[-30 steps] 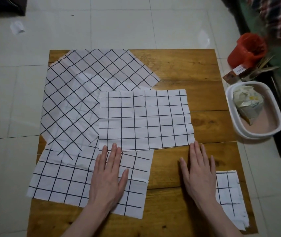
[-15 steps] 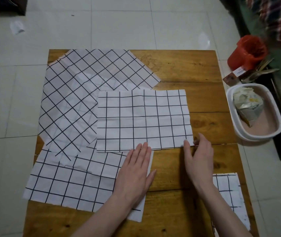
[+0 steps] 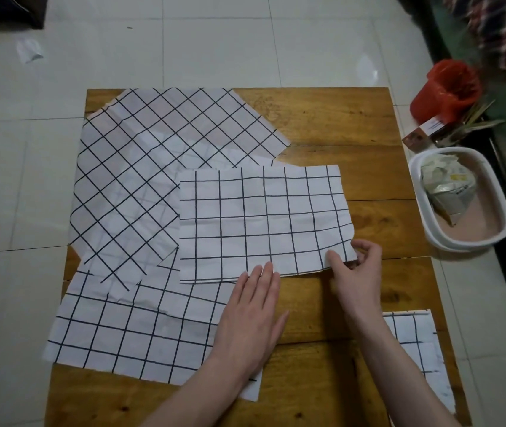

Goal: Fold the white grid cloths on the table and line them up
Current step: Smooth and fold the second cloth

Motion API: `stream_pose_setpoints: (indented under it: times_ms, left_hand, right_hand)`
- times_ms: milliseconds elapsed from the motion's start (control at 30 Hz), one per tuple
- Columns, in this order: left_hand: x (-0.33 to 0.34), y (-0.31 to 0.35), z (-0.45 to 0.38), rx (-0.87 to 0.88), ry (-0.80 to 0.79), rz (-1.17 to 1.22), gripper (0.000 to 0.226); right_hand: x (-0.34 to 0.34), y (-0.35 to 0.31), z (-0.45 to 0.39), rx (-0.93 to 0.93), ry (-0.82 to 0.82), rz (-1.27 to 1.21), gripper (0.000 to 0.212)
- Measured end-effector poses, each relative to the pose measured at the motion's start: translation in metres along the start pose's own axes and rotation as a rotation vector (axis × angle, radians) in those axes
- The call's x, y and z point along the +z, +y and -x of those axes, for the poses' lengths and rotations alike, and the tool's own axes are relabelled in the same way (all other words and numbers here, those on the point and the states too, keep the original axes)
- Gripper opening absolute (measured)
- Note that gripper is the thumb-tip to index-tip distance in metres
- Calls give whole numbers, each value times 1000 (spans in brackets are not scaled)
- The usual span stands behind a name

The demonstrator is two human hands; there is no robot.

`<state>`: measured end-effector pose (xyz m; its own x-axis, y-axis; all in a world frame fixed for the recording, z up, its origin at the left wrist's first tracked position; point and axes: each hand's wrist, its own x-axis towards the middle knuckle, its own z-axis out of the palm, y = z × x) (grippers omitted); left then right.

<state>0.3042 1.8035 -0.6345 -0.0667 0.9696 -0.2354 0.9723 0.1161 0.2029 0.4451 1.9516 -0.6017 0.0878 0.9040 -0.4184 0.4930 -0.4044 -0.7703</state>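
right hand: so the right hand (image 3: 354, 272) isn't lying flat on the wooden tabletop (image 3: 338, 124) like a second ago. It's slid up, and its fingers (image 3: 334, 257) now pinch the near right corner of the middle white rectangular cloth with the upright black grid (image 3: 261, 223); that corner is peeling up a bit.

left hand: the left hand (image 3: 251, 315) has drifted right too. Fingers straight and relaxed, holding nothing, fingertips just touching that same cloth's near edge, palm over the bigger white grid cloth at the near left (image 3: 128, 331).

other cloths: the large white cloth with the diagonal grid (image 3: 153, 155) sits at the far left, partly under the middle one, same spot as before. A small folded white grid piece (image 3: 411, 343) lies at the near right edge, partly hidden by the right forearm.

what it means: looks like the fold on the middle cloth is just starting, probably that corner goes over toward the far or left side. Three cloths still flat, so early days.

off the table: white oval tub (image 3: 424, 229) and red plastic cup (image 3: 442, 94) on the floor at right, not involved.
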Motion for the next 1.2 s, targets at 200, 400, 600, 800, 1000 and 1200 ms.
stream_pose_setpoints:
  times_ms: [200,400,600,800,1000,1200]
  left_hand:
    - [5,2,13,84,-21,-36,71]
    - [6,-1,16,118,-1,-61,74]
    - [4,-4,16,99,12,-11,69]
    - [-8,-21,32,-57,116,52,64]
    - [-10,-55,51,-288,130,14,67]
    - [-1,-74,58,-265,117,20,65]
  right_hand:
    - [-10,0,15,12,41,-270,50]
    - [-15,-9,37,-80,15,-239,13]
    - [8,-14,67,-369,131,41,39]
    - [34,-14,80,-699,20,153,44]
    - [60,-18,85,-882,-109,205,42]
    - [91,-14,83,-984,-283,344,45]
